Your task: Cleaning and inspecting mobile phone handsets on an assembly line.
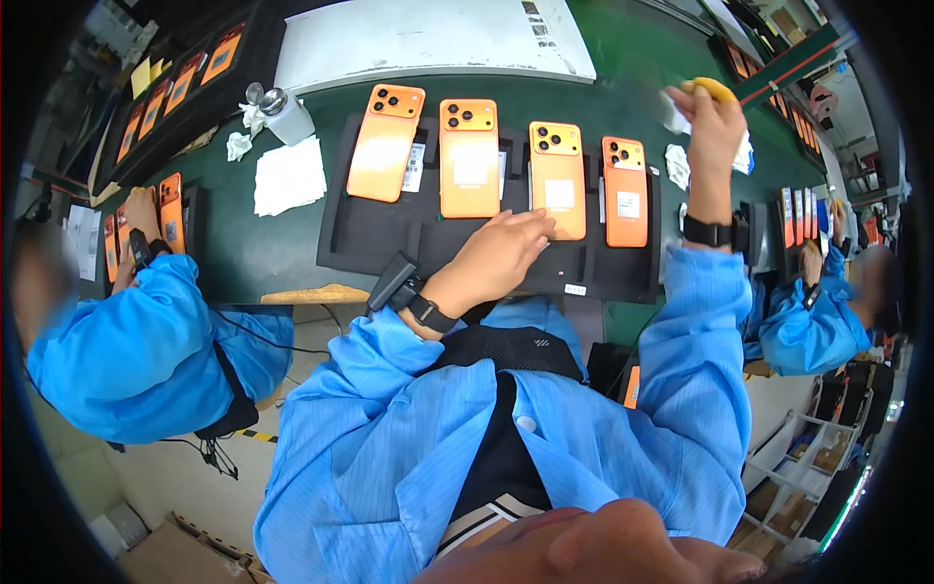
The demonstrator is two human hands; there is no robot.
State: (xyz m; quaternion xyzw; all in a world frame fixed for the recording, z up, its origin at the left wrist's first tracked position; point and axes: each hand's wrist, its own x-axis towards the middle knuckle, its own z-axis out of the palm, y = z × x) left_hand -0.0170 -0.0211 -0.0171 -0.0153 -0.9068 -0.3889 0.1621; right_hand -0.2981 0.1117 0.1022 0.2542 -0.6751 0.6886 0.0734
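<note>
Several orange phones lie in a row, back side up, on a black foam tray (379, 248); each has a camera block at its top. My left hand (496, 255) is flat with fingers stretched out. Its fingertips reach the lower edge of the third phone (557, 185), beside the second phone (469, 161). The first phone (386, 144) and the fourth phone (625, 193) lie at the two ends, the first one tilted. Raised at the tray's far right, my right hand (715, 127) is closed on a small curved yellow piece (715, 90), whose kind I cannot make out.
A dispenser bottle (288, 117) and white wipes (290, 177) are left of the tray. Crumpled tissues (677, 165) lie near my right wrist. Behind stands a white board (433, 44). Co-workers in blue sleeves sit at left (146, 341) and right (812, 326).
</note>
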